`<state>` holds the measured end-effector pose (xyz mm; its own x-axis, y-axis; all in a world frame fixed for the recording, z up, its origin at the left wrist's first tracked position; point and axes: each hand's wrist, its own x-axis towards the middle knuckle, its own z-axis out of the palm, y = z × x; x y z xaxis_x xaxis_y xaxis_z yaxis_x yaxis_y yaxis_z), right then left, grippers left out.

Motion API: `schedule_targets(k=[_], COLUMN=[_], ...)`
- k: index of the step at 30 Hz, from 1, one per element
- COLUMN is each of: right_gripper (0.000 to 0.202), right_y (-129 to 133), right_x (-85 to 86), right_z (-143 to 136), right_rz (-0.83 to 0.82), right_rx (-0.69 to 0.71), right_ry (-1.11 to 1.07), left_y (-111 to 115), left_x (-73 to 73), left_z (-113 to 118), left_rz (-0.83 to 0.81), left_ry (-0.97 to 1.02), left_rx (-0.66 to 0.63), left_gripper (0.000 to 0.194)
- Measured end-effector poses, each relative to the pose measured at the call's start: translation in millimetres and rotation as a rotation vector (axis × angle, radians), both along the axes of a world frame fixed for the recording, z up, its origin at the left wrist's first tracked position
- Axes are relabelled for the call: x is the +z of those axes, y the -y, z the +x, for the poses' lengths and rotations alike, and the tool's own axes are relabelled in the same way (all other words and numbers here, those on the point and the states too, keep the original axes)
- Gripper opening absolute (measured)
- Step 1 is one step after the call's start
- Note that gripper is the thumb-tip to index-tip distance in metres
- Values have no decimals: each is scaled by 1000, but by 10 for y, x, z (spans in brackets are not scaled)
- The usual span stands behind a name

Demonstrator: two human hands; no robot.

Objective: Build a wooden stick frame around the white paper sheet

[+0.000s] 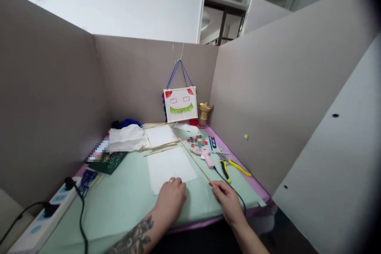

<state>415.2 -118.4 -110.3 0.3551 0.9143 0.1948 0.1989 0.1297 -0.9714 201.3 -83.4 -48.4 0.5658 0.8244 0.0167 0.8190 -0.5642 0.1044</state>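
Note:
My right hand (228,200) pinches the near end of a thin wooden stick (195,160), which slants away to the upper left past the right side of a white sheet of paper (169,164). My left hand (171,196) rests on the lower edge of that sheet, fingers bent downward and their tips hidden; no object shows in it. Another wooden stick (162,151) lies across the top of the sheet. Just right of the held stick is a pink hot glue gun (205,156) with a black cord.
Pliers with yellow handles (239,167) and small paint pots (198,141) lie at right. Behind are a white panel with stick edges (160,137), crumpled white cloth (126,138) and a hanging face decoration (180,105). A power strip (44,214) stands left; partitions enclose the table.

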Motion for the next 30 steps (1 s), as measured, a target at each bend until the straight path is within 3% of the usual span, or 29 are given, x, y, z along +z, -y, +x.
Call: schedule_targets(k=[3,10,15,21,30], right_gripper=[40,35,26,27,26], right_y=[-1,-8,-65,-272,-330], right_x=[14,13,186,404,347], right_z=[3,-3,-39,-196,-332], right_rz=[-10,-38,26,107,68], right_rx=[19,15,0,41,61], right_ry=[31,-58,289,727,807], left_y=[26,16,35,73,79], left_x=[-3,85,-6,-75,-115], left_z=[42,-146,-159,-144,-166], left_rz=[6,-20,65,-15,15], left_ry=[-32,-75,21,61,82], left_rx=[-15,-30,-6,0,-25], left_gripper=[26,24,21,20,21])
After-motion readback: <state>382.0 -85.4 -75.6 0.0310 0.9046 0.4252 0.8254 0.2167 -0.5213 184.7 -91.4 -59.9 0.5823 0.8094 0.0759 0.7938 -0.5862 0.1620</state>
